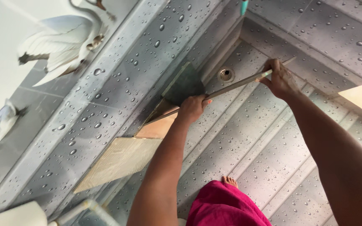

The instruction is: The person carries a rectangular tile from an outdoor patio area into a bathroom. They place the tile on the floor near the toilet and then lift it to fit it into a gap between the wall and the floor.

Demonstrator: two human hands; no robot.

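1. At the far left, a wall tile printed with white swans (59,44) is seen above grey tiles patterned with water drops.
2. Lower left, a pale wood-grain board (116,161) is laid along the foot of the wall, with an orange-brown piece just beyond it.
3. Near the middle, a dark green scraper-like head (185,86) is pressed against the step where wall meets floor; it is attached to the low end of a long thin stick (235,85).
4. The left hand (192,108) is closed around the stick just beside that head, fingers wrapped fully.
5. A round floor drain (226,75) is seen just behind the stick, between the two hands.
6. The stick is run slantwise upward to the right, where it is gripped by the right hand (280,79), also closed tight, near the upper end.
7. Below, a bare foot (230,181) and a magenta garment (223,207) are visible on the drop-patterned floor (265,138).
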